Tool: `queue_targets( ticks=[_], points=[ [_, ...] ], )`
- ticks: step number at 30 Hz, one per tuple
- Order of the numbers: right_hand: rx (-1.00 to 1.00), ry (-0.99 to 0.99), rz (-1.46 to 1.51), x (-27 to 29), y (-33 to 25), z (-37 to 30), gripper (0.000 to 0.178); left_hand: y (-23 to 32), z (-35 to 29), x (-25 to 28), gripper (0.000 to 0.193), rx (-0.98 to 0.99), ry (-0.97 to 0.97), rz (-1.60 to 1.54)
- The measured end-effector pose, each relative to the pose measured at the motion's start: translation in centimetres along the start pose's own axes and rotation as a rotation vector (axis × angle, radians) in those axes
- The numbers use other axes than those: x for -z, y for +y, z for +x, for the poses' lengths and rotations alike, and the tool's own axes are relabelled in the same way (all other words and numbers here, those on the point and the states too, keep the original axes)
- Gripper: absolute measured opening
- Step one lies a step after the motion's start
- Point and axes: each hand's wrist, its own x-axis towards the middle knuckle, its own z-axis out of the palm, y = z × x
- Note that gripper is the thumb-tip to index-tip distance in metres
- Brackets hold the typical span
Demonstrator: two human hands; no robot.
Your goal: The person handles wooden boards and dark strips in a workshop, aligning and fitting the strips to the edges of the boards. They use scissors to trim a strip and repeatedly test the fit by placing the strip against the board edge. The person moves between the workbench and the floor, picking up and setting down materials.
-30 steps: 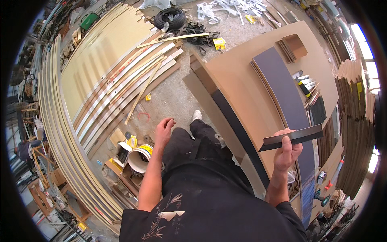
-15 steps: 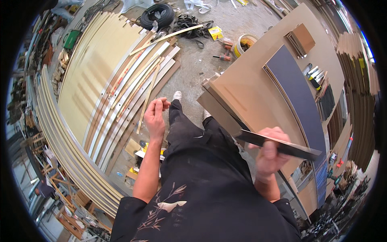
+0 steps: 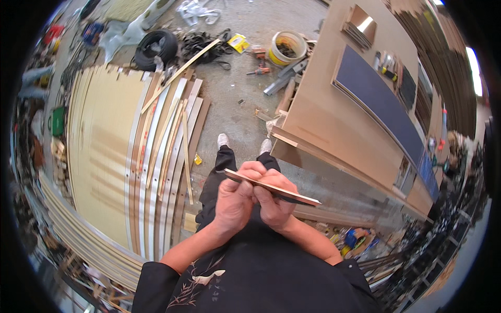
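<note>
Where both hands meet, in the head view: they nearly touch in front of the black shirt, left of the tan board and apart from it.
Left hand: the left hand pinches one end of a narrow strip, fingers curled tightly against the thumb.
Right hand: the right hand grips the same piece around its middle, thumb below and fingers above.
Strip: straight, thin and flat, with a pale edge and a dark underside; it slants, its free right end pointing toward the tan board.
Tan board: large, smooth and flat, bearing a long blue-grey panel lengthwise, with a small stack of glossy brown panels on its far end.
Bucket: just left of the tan board's far part stands a round white bucket with yellow on its wall.
Cream sheets: well left of the tan board, across rough grey concrete, lie broad cream sheets with faintly ridged faces.
Slat: over the long strips beside those sheets, a slender pale wooden slat lies diagonally.
Coil: farther off, left of the tan board, sits a ring-shaped black coil.
</note>
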Motion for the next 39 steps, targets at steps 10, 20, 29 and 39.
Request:
queue_targets(
  ticks=[10, 20, 29, 39],
  points=[
    [-0.65, 0.307, -0.125, 3.2, 3.0, -10.3, 0.025, 4.6, 14.7, 4.6, 0.018, -0.228, -0.3, 1.148],
    [-0.552, 0.618, -0.244, 5.7, 3.9, -16.6, 0.031, 1.1, 16.9, 3.5, 0.017, -0.375, -0.662, 1.481],
    [-0.545, 0.531, -0.401, 5.0, 3.8, -16.6, 0.033, 2.0, 17.2, 2.4, 0.008, -0.468, -0.8, 1.457],
    [-0.51, 0.639, -0.402, 1.0, 4.6, -13.2, 0.031, 1.4, 17.3, 1.5, 0.018, -0.665, -0.918, 1.439]
  ],
)
